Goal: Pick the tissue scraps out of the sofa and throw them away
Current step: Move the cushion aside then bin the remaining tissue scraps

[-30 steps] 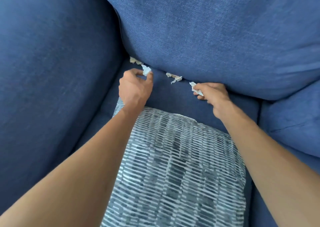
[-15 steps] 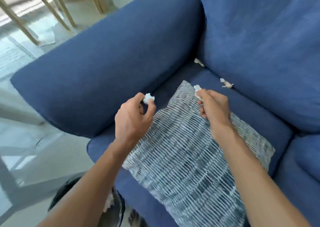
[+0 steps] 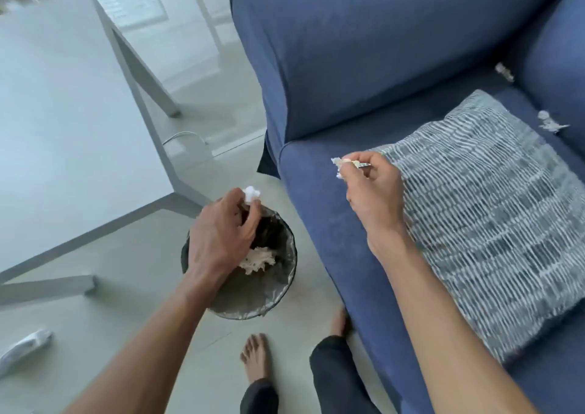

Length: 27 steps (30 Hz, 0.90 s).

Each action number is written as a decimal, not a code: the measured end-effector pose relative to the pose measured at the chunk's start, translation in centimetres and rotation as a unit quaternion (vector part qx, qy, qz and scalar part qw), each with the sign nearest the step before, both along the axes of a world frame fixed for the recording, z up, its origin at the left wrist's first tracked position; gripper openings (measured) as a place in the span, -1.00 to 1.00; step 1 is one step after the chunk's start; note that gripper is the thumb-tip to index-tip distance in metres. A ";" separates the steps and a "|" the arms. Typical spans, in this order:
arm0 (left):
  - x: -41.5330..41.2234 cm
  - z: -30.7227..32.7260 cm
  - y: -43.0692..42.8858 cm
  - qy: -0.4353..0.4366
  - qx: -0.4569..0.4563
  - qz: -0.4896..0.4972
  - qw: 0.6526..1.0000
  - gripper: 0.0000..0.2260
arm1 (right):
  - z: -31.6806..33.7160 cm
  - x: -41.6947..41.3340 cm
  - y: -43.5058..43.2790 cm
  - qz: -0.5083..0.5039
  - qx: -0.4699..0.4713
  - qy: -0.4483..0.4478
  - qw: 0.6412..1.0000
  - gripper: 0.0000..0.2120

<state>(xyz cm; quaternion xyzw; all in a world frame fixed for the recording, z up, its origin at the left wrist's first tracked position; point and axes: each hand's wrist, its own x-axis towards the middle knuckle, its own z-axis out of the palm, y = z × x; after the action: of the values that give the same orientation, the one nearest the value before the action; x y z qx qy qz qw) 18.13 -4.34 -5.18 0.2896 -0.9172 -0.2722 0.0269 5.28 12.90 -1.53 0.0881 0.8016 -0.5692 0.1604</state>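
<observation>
Partway done: left hand [image 3: 221,233] pinching a small white tissue wad [image 3: 251,194] over the round black lined bin [image 3: 278,290] on the floor, crumpled tissue [image 3: 257,259] already inside; right hand [image 3: 373,192] pinching a flat torn scrap [image 3: 337,161] above the blue fabric sofa [image 3: 364,65] seat's front edge; two scraps [image 3: 549,122] left by the back cushion

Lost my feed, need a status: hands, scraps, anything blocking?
Left hand over bin, pinching scrap. Right hand over sofa, pinching scrap. Two scraps left by cushions. Path clear.
</observation>
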 end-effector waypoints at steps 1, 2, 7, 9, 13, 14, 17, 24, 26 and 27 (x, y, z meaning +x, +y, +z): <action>1.8 -0.6 -0.6 -0.021 0.013 0.007 1.000 -0.70 | -0.3 1.3 -0.7 0.013 0.001 -0.004 1.000 -0.97; 3.5 -1.3 -1.0 -0.044 0.034 0.013 0.998 -0.71 | -0.7 2.6 -1.3 0.026 0.004 -0.010 1.000 -0.96; 10.2 -5.1 -1.4 -0.177 0.148 0.047 0.972 -0.63 | -4.0 8.0 -3.2 0.105 0.034 -0.079 0.991 -0.92; 11.7 -6.6 -1.4 -0.190 0.170 0.061 0.965 -0.60 | -5.8 9.6 -3.5 0.127 0.044 -0.103 0.986 -0.94; 12.6 -8.6 -1.7 -0.207 0.190 0.084 0.956 -0.66 | -8.9 12.3 -3.4 0.155 0.079 -0.136 0.975 -0.95; 12.8 -8.8 -1.8 -0.206 0.195 0.093 0.954 -0.70 | -9.5 12.8 -3.4 0.166 0.090 -0.141 0.972 -0.94; 13.1 -9.6 -2.2 -0.206 0.244 0.108 0.942 -0.84 | -10.7 13.4 -3.2 0.193 0.121 -0.151 0.962 -0.94; 14.8 -10.6 -3.3 -0.234 0.271 0.112 0.927 -0.73 | -12.7 13.7 -3.8 0.238 0.153 -0.161 0.946 -0.98; 15.5 -10.9 -3.7 -0.238 0.268 0.119 0.926 -0.75 | -13.1 13.7 -4.2 0.249 0.169 -0.147 0.942 -0.95; 15.8 -10.9 -3.9 -0.240 0.266 0.120 0.926 -0.76 | -13.4 13.8 -4.4 0.254 0.180 -0.139 0.940 -0.92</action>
<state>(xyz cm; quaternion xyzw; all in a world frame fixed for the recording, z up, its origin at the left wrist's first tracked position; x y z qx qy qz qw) 33.96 -8.23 -16.12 0.4508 -0.7484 -0.4233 -0.2398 19.08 8.54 -14.89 -0.0129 0.8559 -0.3383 0.3909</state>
